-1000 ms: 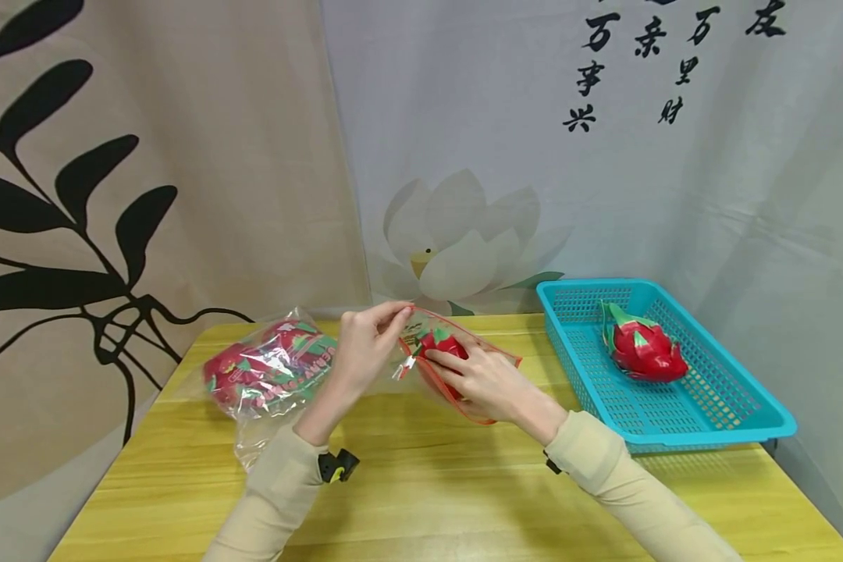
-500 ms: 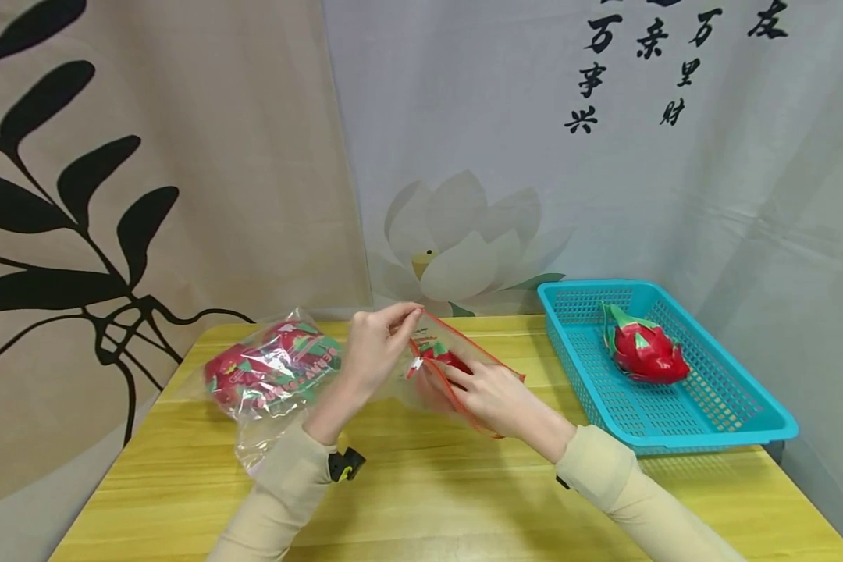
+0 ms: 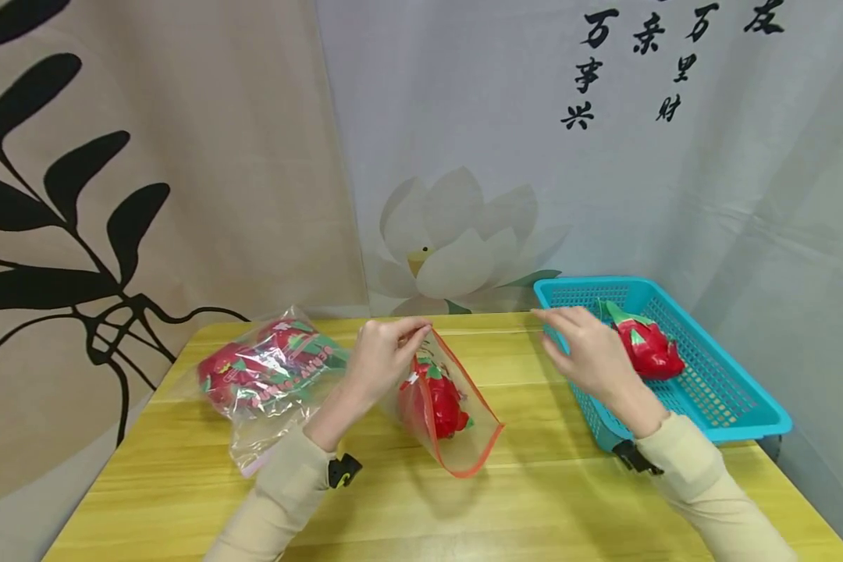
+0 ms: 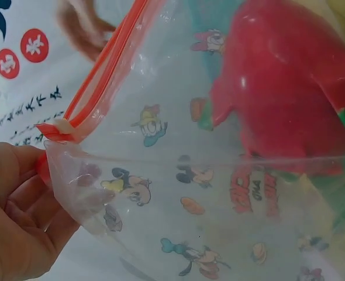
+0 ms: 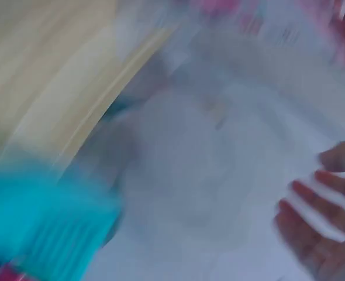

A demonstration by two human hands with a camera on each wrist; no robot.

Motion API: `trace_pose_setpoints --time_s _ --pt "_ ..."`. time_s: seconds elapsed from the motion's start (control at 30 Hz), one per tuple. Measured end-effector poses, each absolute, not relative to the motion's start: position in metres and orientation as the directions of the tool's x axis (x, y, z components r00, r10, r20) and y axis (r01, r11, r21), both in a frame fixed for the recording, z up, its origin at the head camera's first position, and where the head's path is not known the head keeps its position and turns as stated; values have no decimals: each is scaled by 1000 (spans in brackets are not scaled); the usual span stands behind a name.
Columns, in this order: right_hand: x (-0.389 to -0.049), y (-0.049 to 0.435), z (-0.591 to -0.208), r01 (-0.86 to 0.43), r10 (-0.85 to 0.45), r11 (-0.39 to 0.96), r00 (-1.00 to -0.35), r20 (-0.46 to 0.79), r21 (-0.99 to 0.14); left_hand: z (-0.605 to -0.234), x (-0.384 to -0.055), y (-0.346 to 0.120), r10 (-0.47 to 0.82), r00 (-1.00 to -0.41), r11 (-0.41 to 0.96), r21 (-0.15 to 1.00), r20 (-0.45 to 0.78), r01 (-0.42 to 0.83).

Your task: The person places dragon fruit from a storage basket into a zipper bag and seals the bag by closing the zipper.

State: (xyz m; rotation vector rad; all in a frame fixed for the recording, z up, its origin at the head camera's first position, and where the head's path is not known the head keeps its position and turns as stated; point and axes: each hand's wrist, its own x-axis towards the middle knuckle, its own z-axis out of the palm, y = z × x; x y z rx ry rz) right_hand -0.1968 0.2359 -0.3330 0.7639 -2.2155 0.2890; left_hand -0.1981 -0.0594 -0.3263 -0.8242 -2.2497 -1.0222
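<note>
Left hand [image 3: 386, 355] is pinching the clear bag [image 3: 474, 445]

A dragon fruit [image 3: 448, 402] is sitting inside that bag. Your right hand [image 3: 590, 355], fingers extended and holding nothing, is hiding part of the blue basket [image 3: 752, 432], where another dragon fruit [image 3: 652, 353] is lying. A filled plastic bag [image 3: 274, 367] is occupying the surface [image 3: 407, 527] beside your left sleeve [image 3: 270, 492].

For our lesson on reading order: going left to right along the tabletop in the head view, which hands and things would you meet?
Packed clear bag, left hand, first dragon fruit inside the orange-edged bag, right hand, second dragon fruit inside the blue basket.
</note>
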Motion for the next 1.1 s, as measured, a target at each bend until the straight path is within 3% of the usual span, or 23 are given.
trace_pose_setpoints --time_s 0.07,0.13,0.2,0.27,0.4,0.5,0.63,0.77,0.93,1.1 --pt "-213 263 -329 -435 -316 899 -713 626 -42 -327 -197 -61 311 -668 526 463 676 714" --pt "-230 291 -326 -281 -213 956 -856 471 -78 -329 -196 -62 311 -662 519 462 682 719" --pt "-245 318 -325 -165 -133 982 -947 293 -88 -332 -195 -63 304 -661 514 466 686 720" --pt "-257 343 -327 -85 -75 992 -990 119 -89 -335 -194 -64 295 -659 509 471 692 721" --pt "-269 380 -339 23 1 991 -986 -169 -133 -341 -191 -67 266 -651 542 449 710 711" --pt "-273 397 -352 70 10 977 -959 -283 -200 -345 -187 -70 240 -623 628 370 745 685" --pt "-276 409 -368 48 -21 965 -966 -257 -257 -347 -181 -75 212 -569 728 260 794 634" --pt "-278 412 -379 26 -26 966 -980 -198 -257 -353 -177 -78 210 -577 718 276 789 639" --pt "-280 413 -386 19 -19 971 -987 -157 -240 -362 -168 -80 220 -662 619 422 716 662" --pt "-280 415 -388 10 -19 972 -993 -119 -233 -370 -155 -84 233 -775 531 591 587 607"
